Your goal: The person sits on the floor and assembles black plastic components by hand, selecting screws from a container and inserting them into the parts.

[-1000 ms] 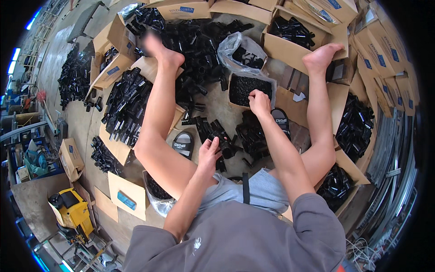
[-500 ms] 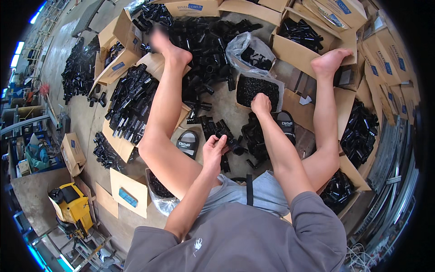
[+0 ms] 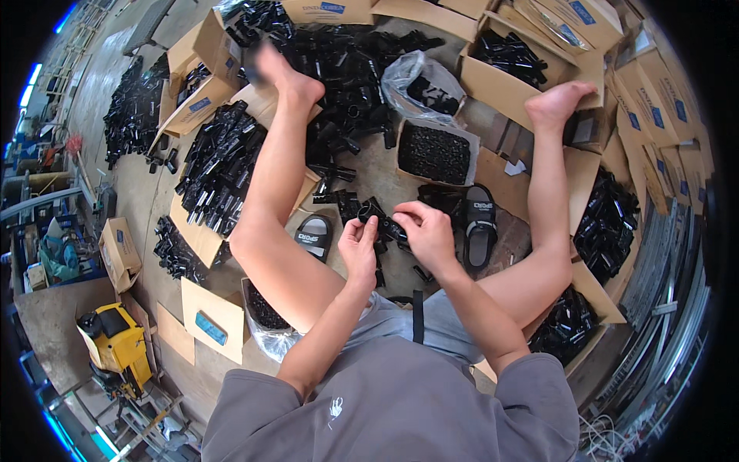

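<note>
My left hand point(image 3: 359, 248) is closed around a black tubular plastic fitting point(image 3: 372, 209), held between my knees. Close to the fitting's right side, my right hand point(image 3: 428, 237) has its thumb and fingers pinched together. Whatever lies between those fingertips is too small or hidden to make out. Beyond my hands stands an open box point(image 3: 475, 158) filled with small black pieces point(image 3: 436, 151). More black fittings point(image 3: 332, 182) lie on the floor just past my left hand.
Black fittings form large heaps point(image 3: 223, 165) to the left and ahead. Open cardboard boxes point(image 3: 493, 91) surround me. A clear plastic bag point(image 3: 396, 81) stands ahead. Slippers point(image 3: 480, 223) lie beside my hands. Metal profiles point(image 3: 662, 308) lie at right; a yellow machine point(image 3: 123, 350) stands at left.
My right hand has come back from the box of small black pieces to the fitting. My left hand has stayed around the fitting and lifted it slightly.
</note>
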A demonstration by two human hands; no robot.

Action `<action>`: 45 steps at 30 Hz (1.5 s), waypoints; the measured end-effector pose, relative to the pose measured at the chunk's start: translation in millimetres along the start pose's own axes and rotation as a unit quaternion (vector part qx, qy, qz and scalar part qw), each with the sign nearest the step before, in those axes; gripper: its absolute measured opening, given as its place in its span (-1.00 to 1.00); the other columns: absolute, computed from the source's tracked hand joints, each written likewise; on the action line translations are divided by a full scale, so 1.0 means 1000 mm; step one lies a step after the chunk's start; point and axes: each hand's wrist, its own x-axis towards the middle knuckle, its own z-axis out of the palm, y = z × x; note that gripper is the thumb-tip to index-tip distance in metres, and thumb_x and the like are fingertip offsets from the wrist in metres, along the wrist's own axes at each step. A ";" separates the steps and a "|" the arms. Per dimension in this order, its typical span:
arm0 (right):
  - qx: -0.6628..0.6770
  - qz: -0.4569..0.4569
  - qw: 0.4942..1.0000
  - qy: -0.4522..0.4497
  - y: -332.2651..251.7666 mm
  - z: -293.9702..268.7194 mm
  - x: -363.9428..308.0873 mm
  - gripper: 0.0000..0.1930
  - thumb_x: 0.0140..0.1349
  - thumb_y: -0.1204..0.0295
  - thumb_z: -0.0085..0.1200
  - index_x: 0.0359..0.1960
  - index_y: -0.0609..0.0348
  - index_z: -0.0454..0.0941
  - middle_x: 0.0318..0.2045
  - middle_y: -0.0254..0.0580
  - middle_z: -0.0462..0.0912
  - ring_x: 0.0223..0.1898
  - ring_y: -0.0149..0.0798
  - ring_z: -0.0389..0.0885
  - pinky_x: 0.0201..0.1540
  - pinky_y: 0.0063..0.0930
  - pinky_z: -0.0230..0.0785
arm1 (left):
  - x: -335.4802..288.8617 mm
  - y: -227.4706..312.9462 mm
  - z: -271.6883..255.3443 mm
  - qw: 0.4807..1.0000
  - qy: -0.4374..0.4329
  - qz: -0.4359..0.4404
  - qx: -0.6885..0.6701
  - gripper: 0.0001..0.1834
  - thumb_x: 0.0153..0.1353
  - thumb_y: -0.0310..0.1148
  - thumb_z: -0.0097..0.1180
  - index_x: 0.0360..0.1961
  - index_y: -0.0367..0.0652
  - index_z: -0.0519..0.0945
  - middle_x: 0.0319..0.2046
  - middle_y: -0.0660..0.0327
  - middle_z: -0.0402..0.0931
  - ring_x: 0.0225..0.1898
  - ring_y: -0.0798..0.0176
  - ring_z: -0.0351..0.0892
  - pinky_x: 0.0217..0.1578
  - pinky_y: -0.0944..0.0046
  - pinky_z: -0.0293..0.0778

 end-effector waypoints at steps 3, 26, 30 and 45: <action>-0.070 -0.075 0.993 0.061 0.001 0.004 -0.010 -0.78 0.21 0.38 0.35 -0.18 0.24 0.78 -0.22 -0.01 0.78 -0.17 -0.03 0.75 -0.06 -0.25 0.55 | -0.005 -0.004 0.009 1.000 -0.014 0.027 0.006 -0.88 0.41 -0.48 0.29 -0.21 -0.16 0.55 -0.28 0.32 0.69 -0.28 0.55 0.57 -0.24 0.48 0.45; -0.119 -0.050 0.988 0.081 0.000 0.002 -0.029 -0.83 0.21 0.42 0.32 -0.22 0.21 0.78 -0.11 -0.03 0.74 0.02 0.03 0.64 0.12 -0.16 0.47 | -0.031 -0.007 0.027 0.995 -0.015 0.098 0.018 -0.88 0.39 -0.54 0.28 -0.17 -0.27 0.56 -0.20 0.23 0.71 -0.16 0.48 0.63 -0.13 0.44 0.53; -0.166 -0.119 0.974 0.099 -0.002 0.000 -0.029 -0.82 0.22 0.41 0.29 -0.20 0.21 0.76 -0.08 -0.02 0.71 0.06 0.05 0.61 0.15 -0.13 0.44 | -0.028 -0.010 0.025 0.994 -0.028 0.102 0.028 -0.88 0.39 -0.54 0.28 -0.16 -0.27 0.56 -0.20 0.24 0.71 -0.15 0.47 0.64 -0.12 0.43 0.54; -0.101 -0.133 0.981 0.099 0.004 0.002 -0.031 -0.86 0.26 0.47 0.25 -0.21 0.26 0.74 -0.12 -0.04 0.73 -0.02 0.02 0.64 0.09 -0.16 0.47 | -0.029 -0.010 0.025 0.993 -0.044 0.112 0.012 -0.89 0.41 -0.55 0.26 -0.18 -0.21 0.54 -0.21 0.24 0.72 -0.18 0.51 0.62 -0.15 0.46 0.50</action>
